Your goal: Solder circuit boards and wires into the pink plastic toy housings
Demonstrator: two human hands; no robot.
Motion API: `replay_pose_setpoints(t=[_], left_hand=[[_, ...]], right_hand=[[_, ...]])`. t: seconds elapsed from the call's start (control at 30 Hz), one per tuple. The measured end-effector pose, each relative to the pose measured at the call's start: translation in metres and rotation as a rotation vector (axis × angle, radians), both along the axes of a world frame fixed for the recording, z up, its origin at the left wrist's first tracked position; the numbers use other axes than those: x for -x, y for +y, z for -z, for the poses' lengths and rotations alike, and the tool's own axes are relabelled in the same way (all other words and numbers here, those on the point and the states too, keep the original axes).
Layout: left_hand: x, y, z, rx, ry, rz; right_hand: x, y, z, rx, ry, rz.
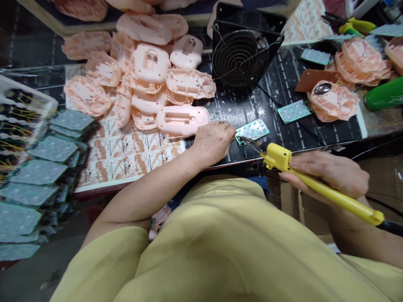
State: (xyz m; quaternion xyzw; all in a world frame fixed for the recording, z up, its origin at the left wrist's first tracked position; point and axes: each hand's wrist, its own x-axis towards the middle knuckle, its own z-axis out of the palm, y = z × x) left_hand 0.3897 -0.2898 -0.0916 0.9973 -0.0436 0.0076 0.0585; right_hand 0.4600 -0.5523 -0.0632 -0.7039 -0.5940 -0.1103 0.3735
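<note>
The right hand [333, 171] grips a yellow soldering tool [329, 190], pointing it at a flat, dotted circuit board [255, 129] between both hands, near the front edge of the worktop [277, 86]. The left hand [214, 143] curls at the board's left end, exact hold hidden. Hollow pink shells [151, 63] and a wire-grilled black fan [241, 61] crowd behind.

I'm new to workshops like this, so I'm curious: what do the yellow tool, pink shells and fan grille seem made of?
Yellow tool: body probably hard plastic, smooth with slight sheen, judging by its moulded shape.
Pink shells: likely plastic, fairly matte, with moulded ribs and thin walls.
Fan grille: seemingly metal wire, dark-finished, judging by its thin concentric rings.
</note>
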Motion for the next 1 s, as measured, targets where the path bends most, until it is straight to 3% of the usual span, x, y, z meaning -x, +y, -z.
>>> replay_pose_setpoints(t=[0.43,0.6,0.8,1.0], left_hand=[[-0.0043,-0.003,-0.0056,-0.015,0.005,0.018],[-0.0039,-0.0025,-0.0066,-0.006,0.012,0.027],[-0.0036,-0.0029,-0.0072,0.004,0.003,0.022],[-0.0036,-0.0032,-0.0085,-0.002,0.023,0.017]], right_hand=[[-0.0021,0.003,-0.0043,0.046,-0.048,-0.046],[-0.0015,-0.0025,-0.0078,0.08,-0.019,0.034],[-0.0031,-0.0013,-0.0039,0.032,-0.092,-0.012],[-0.0037,-0.0001,-0.0047,0.105,-0.078,-0.052]])
